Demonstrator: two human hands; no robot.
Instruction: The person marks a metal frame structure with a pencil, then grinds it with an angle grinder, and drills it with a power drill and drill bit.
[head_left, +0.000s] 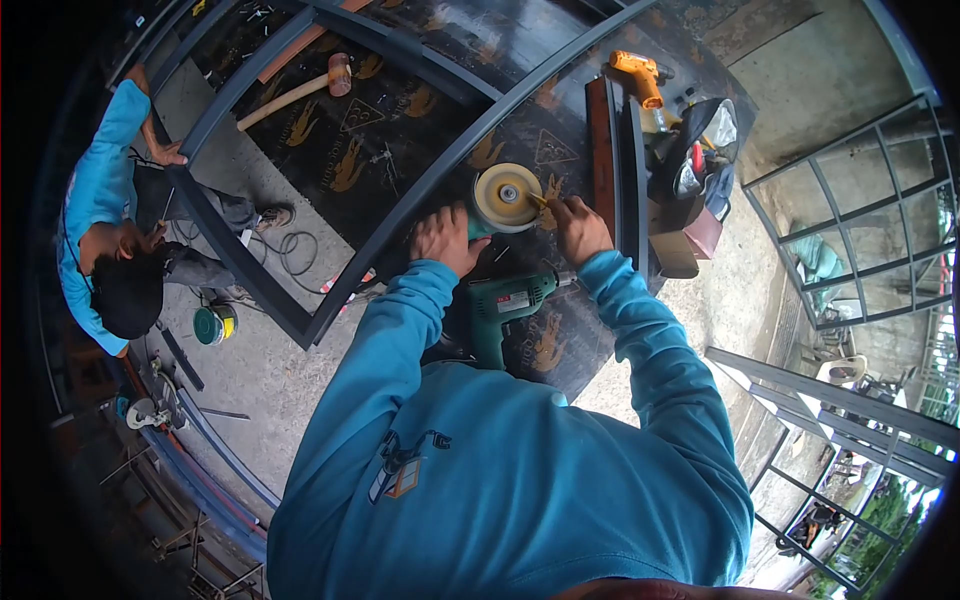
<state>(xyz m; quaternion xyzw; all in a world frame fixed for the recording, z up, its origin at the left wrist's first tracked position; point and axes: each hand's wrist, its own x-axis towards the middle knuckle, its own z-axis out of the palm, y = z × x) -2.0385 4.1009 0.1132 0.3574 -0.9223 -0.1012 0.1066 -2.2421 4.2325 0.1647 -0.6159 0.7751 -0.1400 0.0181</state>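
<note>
Grinder [476, 224]: on the bench [587, 328], between your hands, its disc [508, 195] face-up; a jolt could shift it.
Left hand [445, 238]: grip closed over the body; slack there could let it twist.
Right hand [583, 232]: grip pinched shut on a slim yellow piece [543, 202] at the disc's rim; a slip could nick your fingers.
Drill [512, 297]: nearby, easily knocked.

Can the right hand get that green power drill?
Probably yes: the green drill lies close by, in the open, but the right hand should put down the thin yellow stick first.
</note>
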